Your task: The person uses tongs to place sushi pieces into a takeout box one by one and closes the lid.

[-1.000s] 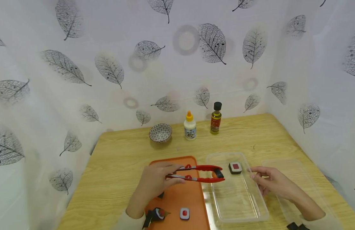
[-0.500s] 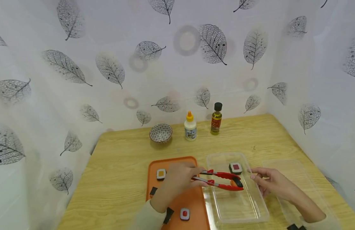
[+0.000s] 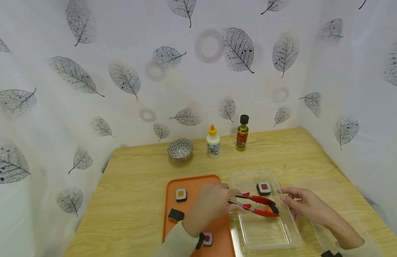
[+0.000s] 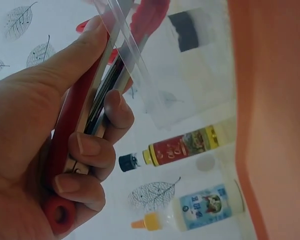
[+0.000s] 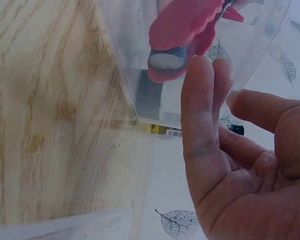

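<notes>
My left hand [image 3: 211, 203] grips red-and-metal tongs [image 3: 265, 213], its fingers curled round the handles in the left wrist view. Between the tong tips is a sushi piece [image 3: 273, 207], black with orange showing; the right wrist view shows its white underside. The tips are within the outline of a clear plastic container [image 3: 272, 246]; whether the piece touches the bottom I cannot tell. A square sushi roll [image 3: 264, 187] with a dark red centre sits at the container's far end. My right hand [image 3: 302, 203] pinches the container's right rim between thumb and fingers.
An orange tray [image 3: 198, 180] on the left bears a yellow-centred roll [image 3: 181, 194], a black-wrapped piece [image 3: 176, 215] and a partly hidden red-centred roll [image 3: 208, 239]. Behind stand a patterned bowl [image 3: 180, 149], a white squeeze bottle [image 3: 213, 145] and an oil bottle [image 3: 241, 135]. A clear lid [image 3: 333, 196] lies right.
My left hand has moved right and slightly nearer, bringing the tongs and sushi piece from the container's left side to its right half. The right hand has kept its place at the rim.
</notes>
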Demonstrator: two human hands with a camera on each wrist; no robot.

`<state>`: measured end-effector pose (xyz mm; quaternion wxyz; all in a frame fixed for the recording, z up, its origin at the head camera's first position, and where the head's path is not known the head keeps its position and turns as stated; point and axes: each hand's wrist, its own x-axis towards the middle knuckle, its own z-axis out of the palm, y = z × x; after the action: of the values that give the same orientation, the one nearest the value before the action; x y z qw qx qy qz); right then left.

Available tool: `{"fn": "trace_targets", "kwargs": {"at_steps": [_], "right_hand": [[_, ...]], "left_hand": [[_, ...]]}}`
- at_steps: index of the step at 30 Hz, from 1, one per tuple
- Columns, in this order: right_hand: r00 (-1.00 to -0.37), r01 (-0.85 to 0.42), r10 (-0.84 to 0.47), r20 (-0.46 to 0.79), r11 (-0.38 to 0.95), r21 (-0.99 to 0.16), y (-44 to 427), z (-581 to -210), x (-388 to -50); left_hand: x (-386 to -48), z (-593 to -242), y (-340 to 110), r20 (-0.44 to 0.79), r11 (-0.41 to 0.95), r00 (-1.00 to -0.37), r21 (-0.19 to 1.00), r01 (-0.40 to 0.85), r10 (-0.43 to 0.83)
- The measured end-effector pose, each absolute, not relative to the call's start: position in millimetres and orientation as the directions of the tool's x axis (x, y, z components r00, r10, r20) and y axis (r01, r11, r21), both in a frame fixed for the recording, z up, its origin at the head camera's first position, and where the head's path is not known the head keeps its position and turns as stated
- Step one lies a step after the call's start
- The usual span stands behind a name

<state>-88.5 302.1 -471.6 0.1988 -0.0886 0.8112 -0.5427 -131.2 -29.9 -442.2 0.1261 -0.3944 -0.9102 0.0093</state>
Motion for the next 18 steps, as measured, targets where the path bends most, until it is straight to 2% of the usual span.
{"fn": "trace_targets", "kwargs": {"at_steps": [18], "right_hand": [[-0.905,0.075,-0.361,-0.225,0.386,-0.919,301.8,-472.2,-87.7]], "left_hand": [[-128.8,-440.2,-16.1,0.173,0.667,-0.644,-0.179,0.723,0.745]]}}
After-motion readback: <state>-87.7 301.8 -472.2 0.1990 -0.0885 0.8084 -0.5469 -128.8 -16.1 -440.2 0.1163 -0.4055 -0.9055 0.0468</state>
